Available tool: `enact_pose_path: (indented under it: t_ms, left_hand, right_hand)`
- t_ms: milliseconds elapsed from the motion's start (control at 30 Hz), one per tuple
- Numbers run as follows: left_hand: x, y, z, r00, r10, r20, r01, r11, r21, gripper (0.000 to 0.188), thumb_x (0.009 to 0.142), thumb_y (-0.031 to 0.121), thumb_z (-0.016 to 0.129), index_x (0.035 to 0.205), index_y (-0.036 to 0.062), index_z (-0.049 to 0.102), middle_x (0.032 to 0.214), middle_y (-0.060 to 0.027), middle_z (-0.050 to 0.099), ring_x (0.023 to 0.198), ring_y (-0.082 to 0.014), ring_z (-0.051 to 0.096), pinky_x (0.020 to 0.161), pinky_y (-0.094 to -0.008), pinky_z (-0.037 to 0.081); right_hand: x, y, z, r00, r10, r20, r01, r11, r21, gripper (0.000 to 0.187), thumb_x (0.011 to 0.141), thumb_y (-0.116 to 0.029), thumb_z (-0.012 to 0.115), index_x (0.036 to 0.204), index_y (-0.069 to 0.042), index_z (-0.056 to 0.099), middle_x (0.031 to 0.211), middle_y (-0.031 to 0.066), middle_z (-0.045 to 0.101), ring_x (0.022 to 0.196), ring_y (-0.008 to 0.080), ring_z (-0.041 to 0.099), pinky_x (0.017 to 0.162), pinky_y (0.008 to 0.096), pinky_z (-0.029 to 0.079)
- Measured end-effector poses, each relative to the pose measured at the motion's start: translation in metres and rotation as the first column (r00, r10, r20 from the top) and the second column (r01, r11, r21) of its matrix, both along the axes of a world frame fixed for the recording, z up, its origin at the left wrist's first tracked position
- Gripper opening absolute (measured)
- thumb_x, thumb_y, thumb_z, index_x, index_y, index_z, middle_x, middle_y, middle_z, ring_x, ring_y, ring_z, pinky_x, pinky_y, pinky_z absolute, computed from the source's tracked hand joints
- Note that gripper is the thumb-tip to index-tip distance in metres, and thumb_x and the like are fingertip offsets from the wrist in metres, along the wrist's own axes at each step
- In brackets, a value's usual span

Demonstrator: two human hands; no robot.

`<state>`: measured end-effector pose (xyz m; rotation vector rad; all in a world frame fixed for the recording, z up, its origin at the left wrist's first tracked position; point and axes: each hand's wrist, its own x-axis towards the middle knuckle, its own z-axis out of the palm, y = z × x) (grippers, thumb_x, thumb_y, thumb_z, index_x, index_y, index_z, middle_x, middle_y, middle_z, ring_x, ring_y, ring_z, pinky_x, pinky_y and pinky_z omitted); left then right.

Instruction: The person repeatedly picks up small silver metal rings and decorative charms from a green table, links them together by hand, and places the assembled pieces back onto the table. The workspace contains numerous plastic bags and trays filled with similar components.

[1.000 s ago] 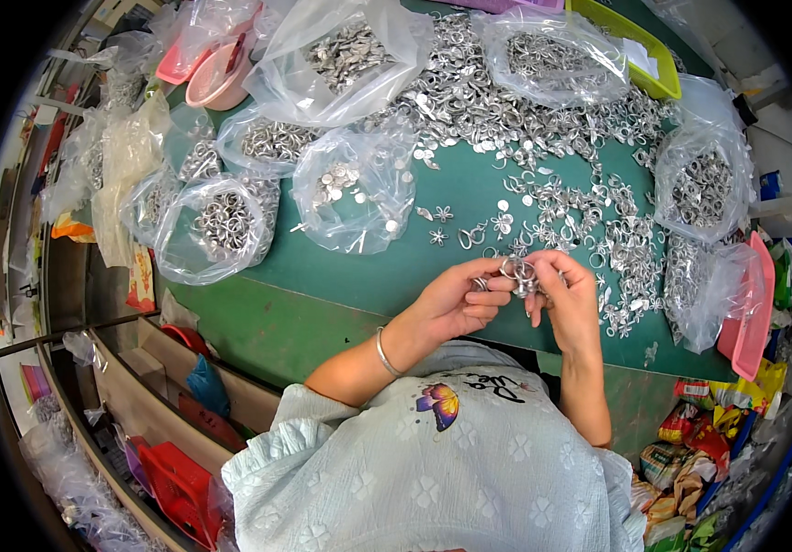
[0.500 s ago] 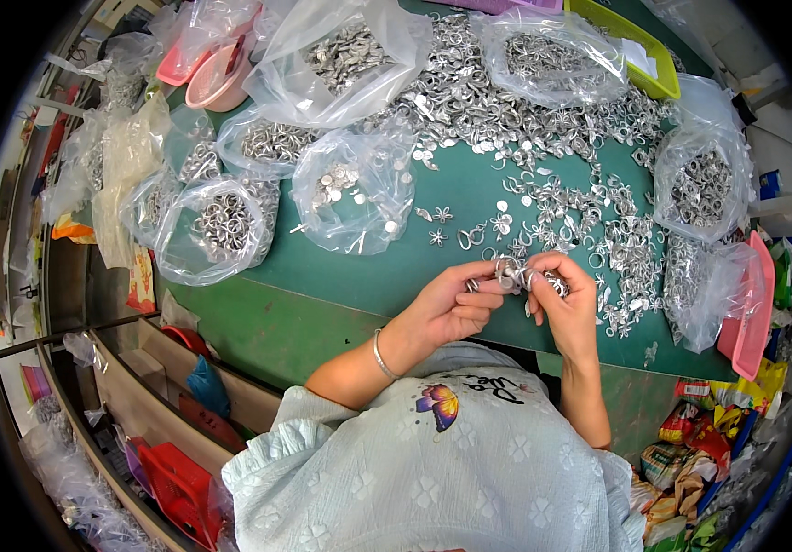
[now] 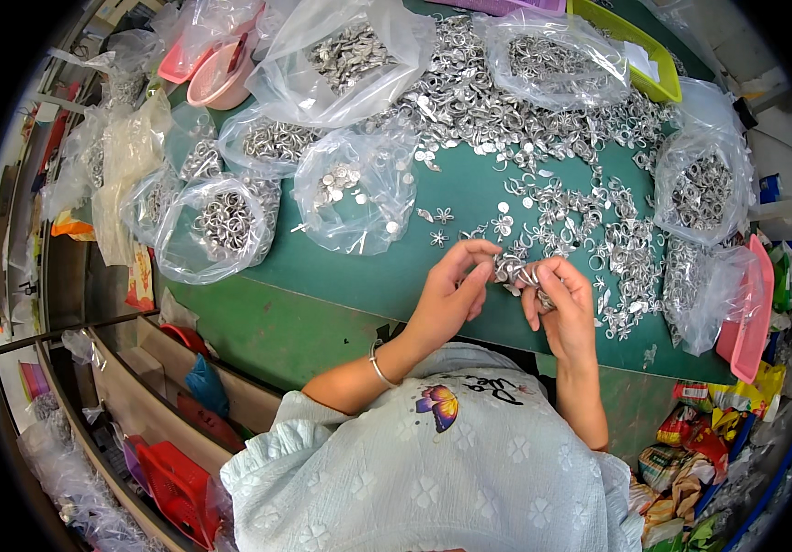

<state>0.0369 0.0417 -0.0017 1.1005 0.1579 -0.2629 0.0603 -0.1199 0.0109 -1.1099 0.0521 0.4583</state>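
My left hand (image 3: 447,296) and my right hand (image 3: 563,307) meet over the near edge of the green table (image 3: 387,281). Between their fingertips they pinch small silver metal pieces (image 3: 516,272). The right hand also cups a few of these pieces in its palm. A wide spread of loose silver metal pieces (image 3: 543,156) lies on the table just beyond the hands. A thin bracelet (image 3: 378,365) circles my left wrist.
Clear plastic bags of silver parts (image 3: 355,189) (image 3: 217,225) (image 3: 701,184) ring the table. A pink bowl (image 3: 221,81) stands far left, a yellow-green tray (image 3: 637,44) far right, a pink tray (image 3: 753,308) at the right edge. Wooden shelves (image 3: 129,386) with red items stand lower left.
Both hands stay at the same spot; the fingers have shifted slightly while working the small metal pieces between them.
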Motion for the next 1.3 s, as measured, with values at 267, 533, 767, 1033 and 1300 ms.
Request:
enact_pose_path:
  t_ms: [267,533,767,1033,1300]
  left_hand:
    - [0.000,0.011,0.014,0.908,-0.119,0.401,-0.104,0.863,0.494,0.026,0.075,-0.001,0.060,0.100,0.0045,0.059,0.092,-0.0035,0.050,0.057,-0.0048,0.039,0.050,-0.0178,0.033]
    - [0.002,0.014,0.013,0.950,0.049,0.310,-0.153,0.935,0.321,0.023,0.078,0.003,0.058,0.101,0.0022,0.058,0.082,-0.0015,0.052,0.052,-0.0041,0.040,0.046,-0.0182,0.032]
    - [0.003,0.017,0.008,0.994,0.056,0.096,-0.055,0.998,-0.014,0.024,0.079,0.001,0.056,0.103,-0.0025,0.056,0.078,0.0000,0.050,0.048,-0.0042,0.039,0.042,-0.0180,0.030]
    - [0.003,0.016,0.011,0.982,-0.005,0.189,-0.006,0.999,0.054,0.022,0.078,-0.001,0.056,0.100,-0.0028,0.058,0.091,-0.0049,0.052,0.052,-0.0048,0.042,0.042,-0.0173,0.032]
    - [0.002,0.015,0.015,0.988,-0.028,0.152,0.016,0.997,0.080,0.022,0.079,-0.001,0.055,0.101,-0.0014,0.058,0.095,-0.0048,0.053,0.052,-0.0041,0.043,0.043,-0.0174,0.033]
  right_hand:
    - [0.000,-0.002,-0.004,0.999,0.039,0.003,-0.039,0.998,0.053,0.017,0.088,-0.014,0.049,0.080,0.001,0.053,0.079,0.0126,0.058,0.046,0.0078,0.045,0.035,0.0175,0.030]
    - [-0.002,0.004,0.003,0.998,-0.012,0.057,0.018,0.995,-0.098,0.014,0.086,-0.012,0.052,0.081,0.001,0.055,0.075,0.0070,0.056,0.044,0.0043,0.041,0.036,0.0168,0.026]
    - [-0.004,0.004,0.003,0.998,-0.047,0.039,0.054,0.983,-0.176,0.009,0.082,-0.009,0.057,0.085,0.000,0.057,0.065,-0.0011,0.051,0.044,0.0016,0.036,0.038,0.0160,0.022]
    - [0.001,0.017,0.022,0.820,0.182,0.542,0.247,0.742,-0.623,0.017,0.071,0.001,0.064,0.088,-0.001,0.063,0.064,-0.0011,0.048,0.058,0.0069,0.043,0.049,0.0212,0.032]
    - [0.000,0.018,0.010,0.768,0.073,0.637,0.327,0.810,-0.486,0.013,0.073,0.003,0.060,0.086,0.001,0.062,0.084,0.0068,0.052,0.063,0.0111,0.049,0.055,0.0209,0.039]
